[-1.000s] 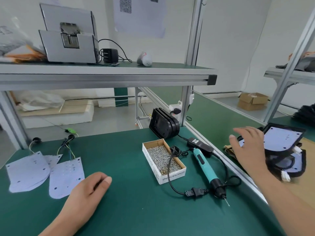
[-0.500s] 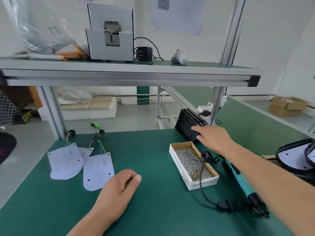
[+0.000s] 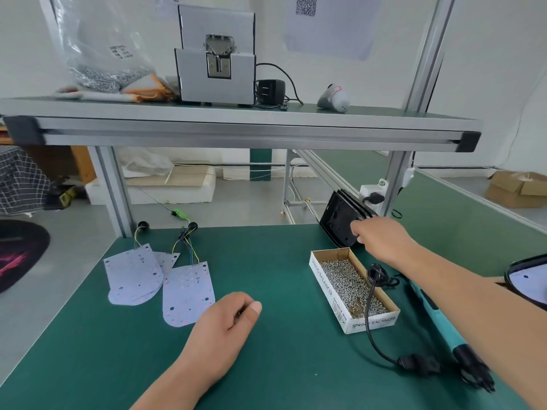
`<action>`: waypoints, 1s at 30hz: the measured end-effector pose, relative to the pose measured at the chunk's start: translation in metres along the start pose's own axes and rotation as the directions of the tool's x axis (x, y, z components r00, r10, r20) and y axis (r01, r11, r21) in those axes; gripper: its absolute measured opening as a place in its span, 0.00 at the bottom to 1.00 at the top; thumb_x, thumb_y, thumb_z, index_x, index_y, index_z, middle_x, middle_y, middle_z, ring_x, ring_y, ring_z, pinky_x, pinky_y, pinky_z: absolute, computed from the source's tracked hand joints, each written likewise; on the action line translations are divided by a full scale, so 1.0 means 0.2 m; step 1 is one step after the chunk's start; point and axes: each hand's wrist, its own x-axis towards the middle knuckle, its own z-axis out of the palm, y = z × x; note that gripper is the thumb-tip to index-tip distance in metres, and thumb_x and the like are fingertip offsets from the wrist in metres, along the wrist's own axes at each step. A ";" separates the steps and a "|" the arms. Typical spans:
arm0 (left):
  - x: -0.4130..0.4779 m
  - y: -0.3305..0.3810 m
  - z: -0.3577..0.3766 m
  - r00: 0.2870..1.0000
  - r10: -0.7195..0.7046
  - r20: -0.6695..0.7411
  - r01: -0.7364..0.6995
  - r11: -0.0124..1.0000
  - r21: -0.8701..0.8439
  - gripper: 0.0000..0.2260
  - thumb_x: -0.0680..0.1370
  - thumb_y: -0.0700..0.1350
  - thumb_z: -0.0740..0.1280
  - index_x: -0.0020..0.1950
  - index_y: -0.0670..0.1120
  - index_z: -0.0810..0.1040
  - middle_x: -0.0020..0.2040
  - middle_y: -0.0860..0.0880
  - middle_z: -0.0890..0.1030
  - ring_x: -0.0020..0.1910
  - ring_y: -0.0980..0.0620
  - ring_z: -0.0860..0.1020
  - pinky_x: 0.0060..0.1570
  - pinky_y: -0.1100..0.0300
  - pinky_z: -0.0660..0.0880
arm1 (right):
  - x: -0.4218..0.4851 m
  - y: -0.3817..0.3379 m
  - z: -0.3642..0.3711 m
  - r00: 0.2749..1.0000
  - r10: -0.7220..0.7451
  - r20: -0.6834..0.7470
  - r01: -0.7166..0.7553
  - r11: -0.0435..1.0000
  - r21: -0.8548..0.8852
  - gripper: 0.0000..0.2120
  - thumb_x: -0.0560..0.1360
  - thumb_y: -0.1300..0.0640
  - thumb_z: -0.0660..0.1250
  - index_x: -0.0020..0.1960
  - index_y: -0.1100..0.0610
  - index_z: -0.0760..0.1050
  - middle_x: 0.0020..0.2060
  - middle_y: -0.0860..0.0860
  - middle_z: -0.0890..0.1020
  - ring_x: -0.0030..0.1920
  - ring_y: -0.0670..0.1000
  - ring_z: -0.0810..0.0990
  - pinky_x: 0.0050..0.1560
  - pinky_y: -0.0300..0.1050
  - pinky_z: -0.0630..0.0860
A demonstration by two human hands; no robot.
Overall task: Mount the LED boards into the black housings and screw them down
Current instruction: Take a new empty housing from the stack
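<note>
— Hands first: where do we have them?
— Our left hand (image 3: pixel 225 327) rests on the green surface (image 3: pixel 281 365), fingers curled under in a loose fist, thumb against the forefinger, nothing showing in it. Our right hand (image 3: pixel 381 241) is stretched out to the far right corner, fingers bent onto the edge of the front one of the black housings (image 3: pixel 340 220).
— How do those housings stand?
— We see a few, set on edge and tilted back, near the frame post (image 3: pixel 396 179) and just beyond the cardboard box (image 3: pixel 324 287).
— What do we find in the box?
— Small silver screws (image 3: pixel 346 276) covering its floor; the top is open. A black cable (image 3: pixel 368 309) drapes over its near right part, and the teal screwdriver (image 3: pixel 429 309) lies just beside it, partly under our right forearm.
— And the LED boards (image 3: pixel 133 276)?
— White, flat on the left of the surface, well apart from the housings. Two lie side by side with edges meeting, the right-hand board (image 3: pixel 188 294) near our left hand, and a third is mostly tucked beneath them. Coloured wires (image 3: pixel 189 247) run off their far ends.
— Is any housing filled?
— At the right edge we see a lone housing (image 3: pixel 509 275) with a white board (image 3: pixel 529 284) lying in it, partly out of view.
— Up on the shelf?
— A clear plastic bag (image 3: pixel 103 39) with grey bits pooled at its bottom, beside a grey metal machine (image 3: pixel 217 72). We cannot tell what the open carton (image 3: pixel 515 187) at far right holds.
</note>
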 end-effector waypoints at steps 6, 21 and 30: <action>0.00 0.01 -0.01 1.000 -0.015 -0.004 0.015 1.000 0.000 0.14 0.85 0.58 0.63 0.46 0.50 0.74 0.35 0.57 0.71 0.35 0.58 0.68 0.37 0.60 0.68 | -0.03 0.03 -0.04 0.984 0.024 -0.176 0.008 0.983 0.181 0.05 0.81 0.62 0.66 0.50 0.53 0.71 0.33 0.49 0.74 0.33 0.53 0.72 0.30 0.49 0.64; 0.00 0.03 -0.02 0.984 -0.090 -0.156 0.095 0.995 0.023 0.10 0.85 0.52 0.62 0.46 0.52 0.73 0.39 0.56 0.76 0.36 0.58 0.70 0.36 0.65 0.69 | -0.60 -0.41 -0.33 0.949 0.128 -0.287 0.033 0.867 0.497 0.02 0.79 0.45 0.67 0.51 0.41 0.76 0.35 0.39 0.79 0.34 0.41 0.76 0.36 0.44 0.73; 0.06 -0.09 -0.24 0.783 -0.318 -0.534 0.412 0.909 0.062 0.07 0.84 0.53 0.61 0.47 0.59 0.74 0.50 0.57 0.80 0.43 0.57 0.78 0.40 0.55 0.71 | -0.90 -0.75 -0.30 0.986 -0.057 -0.156 0.140 0.793 0.593 0.08 0.82 0.41 0.66 0.58 0.42 0.76 0.44 0.41 0.82 0.44 0.46 0.78 0.48 0.45 0.73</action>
